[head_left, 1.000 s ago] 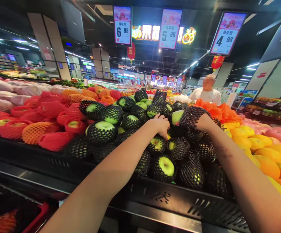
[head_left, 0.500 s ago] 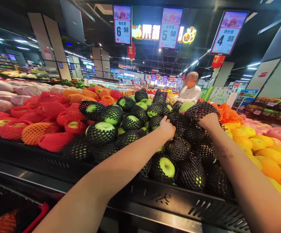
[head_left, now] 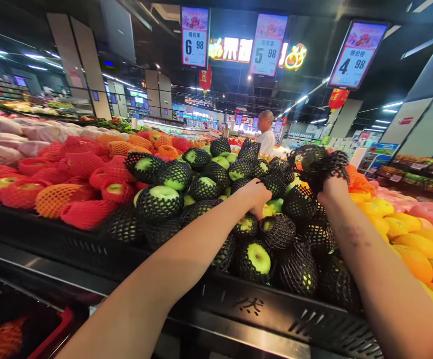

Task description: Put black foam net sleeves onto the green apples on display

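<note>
A heap of green apples in black foam nets (head_left: 171,192) fills the middle of a black display bin (head_left: 272,311). My left hand (head_left: 256,195) reaches into the heap, fingers curled round a bare green apple (head_left: 274,206) near the top. My right hand (head_left: 331,188) is closed on a black foam net (head_left: 317,162) and holds it up above the pile; I cannot see whether fruit is inside it.
Fruit in red and orange nets (head_left: 70,174) lies to the left, oranges (head_left: 414,239) to the right. Price signs (head_left: 267,45) hang overhead. A person in a white top (head_left: 266,134) stands beyond the display. A red basket edge (head_left: 48,336) shows at lower left.
My right hand has lifted the black net higher and turned it, hiding the green apple seen earlier. My left hand shifted within the pile. The person behind walked left.
</note>
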`<state>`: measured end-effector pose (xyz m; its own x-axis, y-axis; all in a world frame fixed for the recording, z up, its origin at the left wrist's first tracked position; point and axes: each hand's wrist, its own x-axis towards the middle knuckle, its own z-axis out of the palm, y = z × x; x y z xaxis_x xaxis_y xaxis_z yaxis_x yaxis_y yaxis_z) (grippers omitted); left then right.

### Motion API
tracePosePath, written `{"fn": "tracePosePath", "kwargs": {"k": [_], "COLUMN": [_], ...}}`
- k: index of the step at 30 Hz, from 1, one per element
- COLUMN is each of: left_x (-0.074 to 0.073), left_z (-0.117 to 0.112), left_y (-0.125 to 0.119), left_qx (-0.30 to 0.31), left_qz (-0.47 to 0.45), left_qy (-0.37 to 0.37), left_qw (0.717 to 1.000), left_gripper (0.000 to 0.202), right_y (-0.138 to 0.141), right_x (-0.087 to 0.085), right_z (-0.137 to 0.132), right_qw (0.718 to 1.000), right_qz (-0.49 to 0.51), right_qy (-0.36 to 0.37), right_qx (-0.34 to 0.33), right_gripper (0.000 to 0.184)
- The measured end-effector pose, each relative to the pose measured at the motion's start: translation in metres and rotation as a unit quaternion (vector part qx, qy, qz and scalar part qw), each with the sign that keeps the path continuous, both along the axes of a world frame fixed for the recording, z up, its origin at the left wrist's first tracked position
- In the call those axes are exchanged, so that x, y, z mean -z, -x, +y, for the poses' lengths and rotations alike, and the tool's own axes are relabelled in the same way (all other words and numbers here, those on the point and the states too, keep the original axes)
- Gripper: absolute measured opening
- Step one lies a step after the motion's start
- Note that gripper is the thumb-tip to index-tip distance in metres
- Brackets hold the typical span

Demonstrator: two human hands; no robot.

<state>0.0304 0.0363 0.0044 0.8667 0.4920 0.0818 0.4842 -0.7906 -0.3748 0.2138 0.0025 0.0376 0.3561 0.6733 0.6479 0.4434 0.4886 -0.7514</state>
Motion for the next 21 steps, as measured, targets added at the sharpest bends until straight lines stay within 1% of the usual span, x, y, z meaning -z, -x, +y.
{"fn": "tracePosePath", "kwargs": {"k": [2,3,4,6,7,8,9,10,11,13,15,17,19,21], "left_x": [-0.002,-0.003,-0.005,-0.007,-0.008,-0.009,-0.01,-0.011,-0.012,-0.013,-0.013,-0.012,-0.011,-0.012], "left_z": [0.001,0.001,0.001,0.002,0.002,0.003,0.003,0.004,0.004,0.005,0.006,0.006,0.006,0.007], "left_y": [0.003,0.005,0.007,0.011,0.012,0.014,0.015,0.017,0.018,0.019,0.02,0.02,0.021,0.021], "left_qx": [0.008,0.007,0.005,-0.002,-0.004,-0.006,-0.007,-0.007,-0.007,-0.005,0.0,0.004,0.008,0.025], "left_qz": [-0.018,-0.027,-0.037,-0.055,-0.065,-0.076,-0.09,-0.107,-0.125,-0.156,-0.177,-0.201,-0.245,-0.309], "left_qy": [0.001,0.004,0.009,0.025,0.036,0.047,0.059,0.069,0.077,0.088,0.094,0.106,0.138,0.194], "left_qw": [1.0,1.0,0.999,0.998,0.997,0.996,0.994,0.992,0.989,0.984,0.98,0.974,0.96,0.931], "left_gripper": [0.051,0.051,0.053,0.056,0.058,0.059,0.061,0.063,0.066,0.07,0.069,0.064,0.062,0.063], "right_y": [0.008,0.01,0.012,0.012,0.012,0.011,0.012,0.012,0.013,0.017,0.02,0.022,0.021,0.018], "right_x": [-0.004,-0.006,-0.008,-0.011,-0.011,-0.012,-0.011,-0.011,-0.01,-0.009,-0.007,-0.006,-0.005,-0.003], "right_z": [-0.001,-0.002,-0.004,-0.007,-0.009,-0.01,-0.011,-0.012,-0.012,-0.013,-0.013,-0.013,-0.012,-0.01], "right_qw": [0.992,0.979,0.956,0.889,0.859,0.845,0.845,0.854,0.872,0.912,0.942,0.956,0.962,0.965], "right_qz": [0.11,0.181,0.261,0.408,0.457,0.477,0.476,0.456,0.421,0.317,0.206,0.138,0.13,0.139], "right_qy": [0.006,0.016,0.027,0.04,0.042,0.041,0.039,0.037,0.037,0.045,0.063,0.079,0.081,0.072], "right_qx": [-0.053,-0.091,-0.134,-0.206,-0.228,-0.238,-0.243,-0.246,-0.249,-0.257,-0.257,-0.247,-0.226,-0.212], "right_gripper": [0.04,0.043,0.043,0.043,0.042,0.042,0.041,0.041,0.041,0.046,0.054,0.06,0.062,0.063]}}
